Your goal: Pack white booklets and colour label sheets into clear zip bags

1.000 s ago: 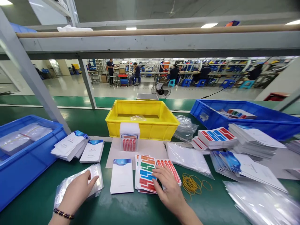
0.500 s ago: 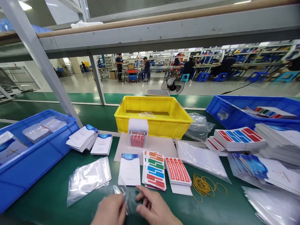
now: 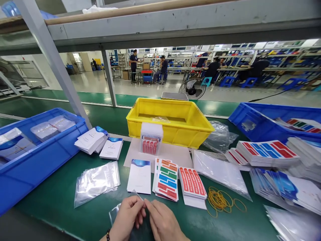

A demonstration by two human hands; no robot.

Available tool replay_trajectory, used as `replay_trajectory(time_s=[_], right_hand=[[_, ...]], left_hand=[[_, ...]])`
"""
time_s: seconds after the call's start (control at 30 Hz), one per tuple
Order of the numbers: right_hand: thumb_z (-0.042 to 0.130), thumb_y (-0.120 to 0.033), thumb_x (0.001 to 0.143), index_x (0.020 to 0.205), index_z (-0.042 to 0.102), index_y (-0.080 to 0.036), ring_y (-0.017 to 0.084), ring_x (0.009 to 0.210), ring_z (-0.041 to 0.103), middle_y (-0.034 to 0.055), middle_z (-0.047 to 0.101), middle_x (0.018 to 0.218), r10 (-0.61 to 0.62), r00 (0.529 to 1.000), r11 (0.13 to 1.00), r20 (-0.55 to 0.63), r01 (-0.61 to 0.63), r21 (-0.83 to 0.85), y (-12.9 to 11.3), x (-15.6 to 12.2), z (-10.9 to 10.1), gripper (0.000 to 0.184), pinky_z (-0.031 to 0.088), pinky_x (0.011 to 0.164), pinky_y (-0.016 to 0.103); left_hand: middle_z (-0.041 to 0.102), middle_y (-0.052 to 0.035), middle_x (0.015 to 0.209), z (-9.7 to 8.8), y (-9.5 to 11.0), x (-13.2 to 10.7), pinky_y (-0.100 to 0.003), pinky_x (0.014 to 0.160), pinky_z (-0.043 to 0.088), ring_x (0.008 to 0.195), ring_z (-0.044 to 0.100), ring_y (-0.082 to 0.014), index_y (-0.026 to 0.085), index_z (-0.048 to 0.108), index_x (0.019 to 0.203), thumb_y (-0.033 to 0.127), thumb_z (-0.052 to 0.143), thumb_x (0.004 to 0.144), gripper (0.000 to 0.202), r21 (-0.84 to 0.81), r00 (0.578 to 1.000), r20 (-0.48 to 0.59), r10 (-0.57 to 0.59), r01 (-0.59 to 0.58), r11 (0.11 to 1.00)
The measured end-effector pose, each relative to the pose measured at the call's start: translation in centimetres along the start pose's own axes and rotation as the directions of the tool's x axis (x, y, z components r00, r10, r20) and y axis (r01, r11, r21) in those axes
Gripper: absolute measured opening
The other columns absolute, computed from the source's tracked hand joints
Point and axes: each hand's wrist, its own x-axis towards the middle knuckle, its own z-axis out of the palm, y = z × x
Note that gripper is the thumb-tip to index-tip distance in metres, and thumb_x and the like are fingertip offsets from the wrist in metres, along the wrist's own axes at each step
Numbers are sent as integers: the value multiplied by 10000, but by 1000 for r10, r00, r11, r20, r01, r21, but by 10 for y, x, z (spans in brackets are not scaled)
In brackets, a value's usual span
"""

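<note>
Both hands meet at the bottom centre over the green mat. My left hand point(image 3: 127, 217) and my right hand point(image 3: 163, 222) each pinch the top edge of one clear plastic bag point(image 3: 114, 211), fingertips close together. Just beyond the hands lie a white booklet with a blue top point(image 3: 139, 176), a stack of multicoloured label sheets point(image 3: 166, 179) and a stack of red label sheets point(image 3: 192, 182). A pile of clear bags point(image 3: 96, 182) lies to the left of the hands.
A yellow bin point(image 3: 170, 122) stands behind a small clear box of red labels point(image 3: 151, 139). Blue bins sit at left point(image 3: 37, 160) and right point(image 3: 263, 124). Yellow rubber bands point(image 3: 220, 201), more booklets point(image 3: 92, 139) and stacked sheets point(image 3: 267, 152) lie around. People work in the background.
My left hand left the bag pile and my right hand left the label sheets; both came together near the mat's front edge, holding one clear bag. The camera view shifted slightly.
</note>
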Motion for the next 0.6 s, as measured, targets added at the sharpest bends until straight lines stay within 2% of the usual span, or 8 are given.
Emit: replay_trajectory(time_s=[0.1, 0.2, 0.3, 0.4, 0.5, 0.6], right_hand=[[348, -69, 787, 1272, 373, -108, 190, 595, 567, 91, 613, 717, -42, 999, 999, -20, 42, -21, -2, 2, -3, 487, 472, 510, 291], [360, -67, 786, 1225, 420, -98, 192, 611, 566, 94, 616, 717, -56, 998, 998, -21, 56, -6, -5, 4, -7, 444, 465, 523, 297], [415, -128, 792, 1043, 527, -135, 182, 667, 564, 80, 607, 753, 86, 996, 986, 37, -91, 143, -9, 9, -10, 276, 471, 580, 291], [470, -195, 785, 784, 559, -180, 148, 631, 541, 33, 576, 701, 265, 948, 905, 174, -307, 293, -10, 13, -12, 90, 446, 564, 249], [416, -187, 811, 680, 541, -186, 127, 589, 522, 10, 553, 633, 331, 916, 860, 228, -392, 326, -9, 13, -12, 182, 407, 536, 225], [383, -169, 813, 612, 499, -184, 119, 546, 489, 1, 524, 580, 332, 919, 888, 211, -380, 259, -7, 10, -8, 232, 357, 500, 219]], left_hand=[[518, 14, 454, 1, -2, -1, -176, 328, 250, 329, 392, -62, 143, 514, 548, 590, 553, 616, 454, -29, 999, 13, -36, 36, 999], [463, 29, 398, -1, -5, 0, -187, 341, 263, 326, 375, -67, 146, 499, 504, 592, 520, 643, 468, 42, 1000, 18, -13, 12, 999], [420, 50, 400, -4, -6, -1, -199, 392, 289, 367, 367, -74, 161, 473, 504, 552, 502, 683, 431, 141, 997, 25, 68, -71, 987], [416, 49, 450, -6, -6, -4, -215, 461, 311, 446, 393, -97, 178, 445, 507, 470, 501, 722, 367, 282, 986, 45, 161, -167, 945], [449, 24, 499, -7, -7, -7, -234, 519, 319, 513, 426, -122, 186, 432, 501, 411, 446, 773, 353, 429, 969, 83, 231, -244, 870], [451, 15, 525, -6, -10, -8, -246, 540, 301, 541, 424, -132, 190, 411, 497, 367, 411, 794, 346, 550, 953, 129, 274, -299, 779]])
